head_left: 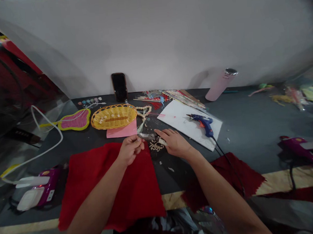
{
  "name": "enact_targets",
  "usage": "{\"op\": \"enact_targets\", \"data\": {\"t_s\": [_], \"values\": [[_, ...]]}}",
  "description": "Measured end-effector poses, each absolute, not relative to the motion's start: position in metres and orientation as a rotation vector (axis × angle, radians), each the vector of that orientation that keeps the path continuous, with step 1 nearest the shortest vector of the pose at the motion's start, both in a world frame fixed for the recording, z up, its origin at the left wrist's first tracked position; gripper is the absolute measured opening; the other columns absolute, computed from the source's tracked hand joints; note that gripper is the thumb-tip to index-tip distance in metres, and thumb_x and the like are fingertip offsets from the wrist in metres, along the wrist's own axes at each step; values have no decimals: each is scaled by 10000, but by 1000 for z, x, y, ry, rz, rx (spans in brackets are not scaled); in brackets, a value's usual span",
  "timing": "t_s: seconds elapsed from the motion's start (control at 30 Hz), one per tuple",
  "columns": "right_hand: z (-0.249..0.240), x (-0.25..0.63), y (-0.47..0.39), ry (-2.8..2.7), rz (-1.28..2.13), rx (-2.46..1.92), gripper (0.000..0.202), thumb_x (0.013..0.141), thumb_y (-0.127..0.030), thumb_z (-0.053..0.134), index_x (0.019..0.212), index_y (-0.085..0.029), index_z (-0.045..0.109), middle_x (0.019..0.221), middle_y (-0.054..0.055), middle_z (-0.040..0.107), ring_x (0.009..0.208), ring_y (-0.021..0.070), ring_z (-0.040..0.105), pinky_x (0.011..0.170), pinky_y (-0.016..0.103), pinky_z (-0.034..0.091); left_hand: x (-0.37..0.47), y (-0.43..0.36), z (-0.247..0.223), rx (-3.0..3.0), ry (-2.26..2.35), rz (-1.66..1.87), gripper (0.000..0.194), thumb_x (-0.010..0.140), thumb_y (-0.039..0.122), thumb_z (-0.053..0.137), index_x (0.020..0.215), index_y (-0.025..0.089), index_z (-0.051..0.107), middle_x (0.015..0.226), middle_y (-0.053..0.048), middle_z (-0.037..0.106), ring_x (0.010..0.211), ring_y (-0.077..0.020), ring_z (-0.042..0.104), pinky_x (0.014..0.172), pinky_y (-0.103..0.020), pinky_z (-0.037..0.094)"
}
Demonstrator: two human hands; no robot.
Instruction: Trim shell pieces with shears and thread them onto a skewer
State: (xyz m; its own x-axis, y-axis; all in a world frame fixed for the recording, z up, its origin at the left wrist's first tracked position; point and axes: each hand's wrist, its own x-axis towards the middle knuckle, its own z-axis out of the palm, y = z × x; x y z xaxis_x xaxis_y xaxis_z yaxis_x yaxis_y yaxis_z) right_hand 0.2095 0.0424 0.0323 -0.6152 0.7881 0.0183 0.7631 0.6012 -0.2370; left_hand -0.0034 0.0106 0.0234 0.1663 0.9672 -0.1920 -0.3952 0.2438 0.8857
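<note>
My right hand (175, 142) is closed around the handles of a pair of pruning shears (148, 136), whose blades point left. Close to the blade tips, my left hand (130, 149) pinches something too small to make out. Short, pale cut pieces (156, 146) lie in a pile on the dark table just under the shears. Beneath my left hand spreads a red cloth (107, 183). Behind it sit a pink paper (122, 132) and a yellow wicker basket (132, 113) with a few small pale bits inside. A beaded strand with a tassel (145, 111) lies beside the basket.
A blue glue gun (204, 124) rests on a white board (172, 117), its cord trailing toward the front edge. Thin sticks (186, 99), a phone (119, 86) and a pink tumbler (220, 85) line the back partition. Purple devices (53, 179) with cables stand at both sides.
</note>
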Motion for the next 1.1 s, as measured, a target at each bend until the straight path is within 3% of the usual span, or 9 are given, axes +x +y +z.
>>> {"op": "enact_targets", "data": {"t_s": [0.33,0.57,0.8,1.1], "values": [[32,212,45,-2688,367,-1231,694,722,-87,418,1386,-205,253,1175,112,498,1046,227,442,869,362,352,-8,10,19,707,809,1034,200,694,282,670,710,117,557,422,38,451,350,-8,206,378,-165,106],[33,209,44,-2710,315,-1320,659,773,-131,422,1393,-246,232,1139,96,529,1008,204,498,858,317,352,-7,10,20,675,782,1058,198,691,271,677,692,119,551,421,59,389,360,-9,198,373,-156,108],[37,208,42,-2767,247,-1437,626,792,-157,412,1386,-262,246,1080,91,563,894,199,551,800,300,361,-7,11,16,717,859,1079,221,728,322,639,738,119,551,464,37,464,353,-7,206,371,-165,110],[38,210,40,-2729,203,-1451,677,758,-133,408,1396,-246,209,1136,99,539,1006,225,498,814,328,339,6,9,19,894,1005,1233,224,731,325,627,714,139,502,648,-29,643,401,-15,297,411,-172,218]]}}
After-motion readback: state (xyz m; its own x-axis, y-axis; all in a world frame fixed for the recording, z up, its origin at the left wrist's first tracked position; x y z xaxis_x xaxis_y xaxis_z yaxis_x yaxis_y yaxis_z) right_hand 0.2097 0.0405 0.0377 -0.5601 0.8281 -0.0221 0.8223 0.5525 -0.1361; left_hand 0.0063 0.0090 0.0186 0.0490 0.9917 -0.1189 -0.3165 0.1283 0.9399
